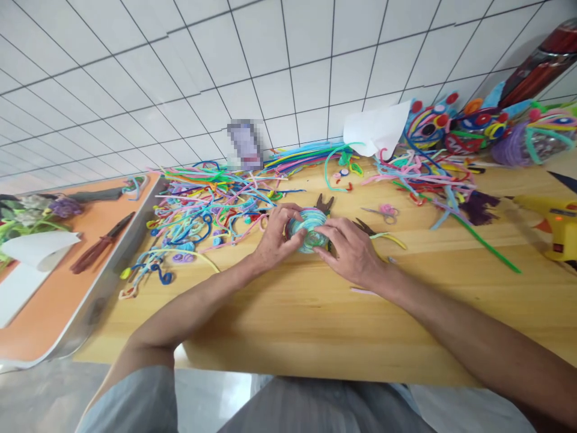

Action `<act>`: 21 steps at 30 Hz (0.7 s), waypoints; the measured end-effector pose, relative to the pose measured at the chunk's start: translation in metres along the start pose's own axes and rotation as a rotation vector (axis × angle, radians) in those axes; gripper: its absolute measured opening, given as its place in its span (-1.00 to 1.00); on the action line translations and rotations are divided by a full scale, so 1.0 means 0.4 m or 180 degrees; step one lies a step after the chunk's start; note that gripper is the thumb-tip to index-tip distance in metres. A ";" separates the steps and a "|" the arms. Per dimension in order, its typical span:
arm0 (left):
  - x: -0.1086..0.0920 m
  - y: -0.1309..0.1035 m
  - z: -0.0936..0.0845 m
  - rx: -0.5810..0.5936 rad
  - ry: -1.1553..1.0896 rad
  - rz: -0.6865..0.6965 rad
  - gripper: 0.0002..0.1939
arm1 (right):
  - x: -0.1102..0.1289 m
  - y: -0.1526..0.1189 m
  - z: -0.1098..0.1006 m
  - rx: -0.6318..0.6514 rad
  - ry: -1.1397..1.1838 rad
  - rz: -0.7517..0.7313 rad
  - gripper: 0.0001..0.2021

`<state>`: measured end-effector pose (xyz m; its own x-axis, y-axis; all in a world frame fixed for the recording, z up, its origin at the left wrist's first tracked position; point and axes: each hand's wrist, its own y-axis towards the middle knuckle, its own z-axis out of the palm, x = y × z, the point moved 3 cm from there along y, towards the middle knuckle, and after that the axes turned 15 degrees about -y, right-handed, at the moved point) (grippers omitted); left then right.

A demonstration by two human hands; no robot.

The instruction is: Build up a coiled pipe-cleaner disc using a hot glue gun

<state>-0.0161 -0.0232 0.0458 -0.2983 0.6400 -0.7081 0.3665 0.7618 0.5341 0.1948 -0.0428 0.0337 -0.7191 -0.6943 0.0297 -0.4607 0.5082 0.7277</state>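
Observation:
Between my hands is a round piece wrapped in pale green and blue pipe cleaners [310, 219], with a greenish, partly see-through middle. My left hand [280, 236] grips its left side, thumb over the near face. On the right side, my right hand [354, 248] holds it with bent fingers and thumb. Pliers [323, 203] lie just behind it, their handles mostly hidden. Another dark-jawed tool [363, 226] with yellow handles pokes out beside my right hand. What the piece's underside looks like is hidden.
Loose pipe cleaners [211, 201] are heaped at left, more [433, 174] at right. Small scissors [382, 213] lie behind my right hand. A yellow glue gun [559, 225] is at far right, near decorated bottles [514, 144]. A phone [246, 144] leans on the tiled wall.

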 end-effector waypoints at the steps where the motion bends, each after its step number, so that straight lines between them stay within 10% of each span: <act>1: 0.000 0.000 0.002 -0.0039 -0.0002 -0.0023 -0.81 | 0.000 0.000 0.000 -0.0001 0.0017 0.0010 -0.66; 15: -0.028 0.019 -0.006 -0.0012 -0.0230 -0.0505 -0.77 | 0.001 -0.002 -0.001 0.0063 0.0095 0.0025 -0.60; 21: -0.038 0.047 -0.036 0.0550 -0.0092 -0.0314 -0.62 | 0.003 0.000 -0.004 -0.0001 0.0068 -0.0081 -0.64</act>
<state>-0.0173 -0.0172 0.0729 -0.3158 0.5582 -0.7673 0.4834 0.7905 0.3761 0.1946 -0.0445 0.0349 -0.6959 -0.7177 0.0256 -0.4785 0.4900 0.7286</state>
